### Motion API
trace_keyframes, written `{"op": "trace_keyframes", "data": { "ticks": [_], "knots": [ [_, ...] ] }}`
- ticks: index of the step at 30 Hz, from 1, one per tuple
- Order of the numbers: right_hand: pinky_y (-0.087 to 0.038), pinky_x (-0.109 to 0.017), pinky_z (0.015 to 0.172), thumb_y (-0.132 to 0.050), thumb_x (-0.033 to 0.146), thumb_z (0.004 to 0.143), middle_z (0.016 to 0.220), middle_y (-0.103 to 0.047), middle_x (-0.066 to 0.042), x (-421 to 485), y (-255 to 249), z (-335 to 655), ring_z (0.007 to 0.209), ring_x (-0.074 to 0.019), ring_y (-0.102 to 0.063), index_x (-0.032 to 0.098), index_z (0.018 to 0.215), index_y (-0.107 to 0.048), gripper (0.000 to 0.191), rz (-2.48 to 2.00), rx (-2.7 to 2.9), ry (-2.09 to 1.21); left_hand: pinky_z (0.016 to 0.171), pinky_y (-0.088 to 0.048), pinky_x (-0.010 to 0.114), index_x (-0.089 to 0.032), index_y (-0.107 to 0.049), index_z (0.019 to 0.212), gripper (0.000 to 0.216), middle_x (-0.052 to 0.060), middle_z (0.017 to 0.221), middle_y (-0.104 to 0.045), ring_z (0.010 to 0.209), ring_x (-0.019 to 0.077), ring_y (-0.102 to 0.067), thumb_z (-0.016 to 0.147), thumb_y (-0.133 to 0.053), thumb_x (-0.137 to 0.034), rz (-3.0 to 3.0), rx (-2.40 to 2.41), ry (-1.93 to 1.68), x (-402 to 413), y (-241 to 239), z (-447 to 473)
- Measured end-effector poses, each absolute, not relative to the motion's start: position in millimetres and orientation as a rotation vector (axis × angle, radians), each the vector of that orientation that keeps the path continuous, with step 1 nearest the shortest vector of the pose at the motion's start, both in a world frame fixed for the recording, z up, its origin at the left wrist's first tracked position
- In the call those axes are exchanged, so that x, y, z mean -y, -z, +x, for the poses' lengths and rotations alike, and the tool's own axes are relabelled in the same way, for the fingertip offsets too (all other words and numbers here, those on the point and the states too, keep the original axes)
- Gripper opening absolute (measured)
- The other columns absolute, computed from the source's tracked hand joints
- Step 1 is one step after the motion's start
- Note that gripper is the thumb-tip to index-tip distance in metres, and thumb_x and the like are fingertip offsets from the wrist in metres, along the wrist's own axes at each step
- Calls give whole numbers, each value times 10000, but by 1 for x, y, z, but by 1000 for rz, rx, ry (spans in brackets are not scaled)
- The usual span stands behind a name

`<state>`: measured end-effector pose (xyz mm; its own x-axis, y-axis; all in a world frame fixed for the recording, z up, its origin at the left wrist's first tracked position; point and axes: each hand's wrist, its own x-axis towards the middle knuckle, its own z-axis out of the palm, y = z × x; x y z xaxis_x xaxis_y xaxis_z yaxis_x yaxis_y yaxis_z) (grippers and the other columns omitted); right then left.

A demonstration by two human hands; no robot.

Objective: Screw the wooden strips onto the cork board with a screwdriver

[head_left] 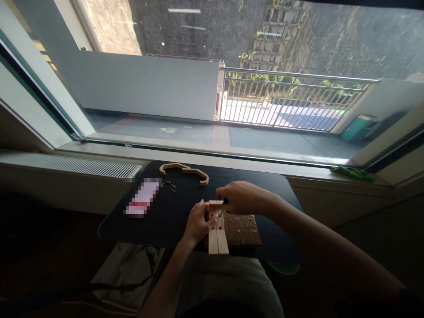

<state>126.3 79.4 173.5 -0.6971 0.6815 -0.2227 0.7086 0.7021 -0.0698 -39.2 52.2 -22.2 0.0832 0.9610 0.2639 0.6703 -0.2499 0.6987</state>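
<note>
Two pale wooden pieces (217, 242) lie side by side, with several dark holes where they meet. My left hand (196, 222) is closed on their left side, thumb across the wood by the holes. Over their upper right end, my right hand (239, 196) is closed around a small dark-handled screwdriver (226, 201). Its thin shaft slants down toward a hole; whether the tip is inside I cannot tell. Under and to the right of the wood sits a rough brown block (243, 230).
On the black table (132, 234) are two curved wooden pieces (195, 171) at the back and several screws (168, 184) at the left. A blurred-out pink item (143, 198) lies beside the screws. A radiator (73, 164) and windowsill (165, 155) border the table; a green cloth (353, 173) rests on the sill.
</note>
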Motion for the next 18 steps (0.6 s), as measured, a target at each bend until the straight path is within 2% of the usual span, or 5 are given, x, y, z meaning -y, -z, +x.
{"op": "trace_keyframes", "data": {
  "ticks": [4, 13, 18],
  "knots": [
    [-263, -272, 536, -532, 248, 899, 854, -711, -55, -80, -175, 128, 720, -172, -624, 201, 918, -668, 146, 1073, -2720, 265, 1116, -411, 496, -217, -650, 1110, 354, 93, 1225, -698, 1284, 310, -559, 763, -636, -286, 1960, -1607, -1006, -52, 22, -39],
    [-240, -275, 516, -522, 302, 924, 766, -689, -44, -78, -175, 126, 623, -148, -567, 187, 886, -678, 197, 1061, -2753, 241, 1118, -400, 501, -221, -655, 1074, 314, 78, 1167, -716, 1286, 316, -554, 765, -632, -265, 1965, -1593, -996, -52, 20, -38],
    [-261, -270, 539, -528, 297, 924, 796, -702, -63, -78, -176, 125, 659, -157, -598, 184, 920, -690, 198, 1078, -2717, 216, 1114, -407, 496, -229, -654, 1061, 312, 70, 1148, -721, 1268, 306, -569, 751, -628, -251, 1967, -1595, -1018, -52, 22, -38]
  ]
}}
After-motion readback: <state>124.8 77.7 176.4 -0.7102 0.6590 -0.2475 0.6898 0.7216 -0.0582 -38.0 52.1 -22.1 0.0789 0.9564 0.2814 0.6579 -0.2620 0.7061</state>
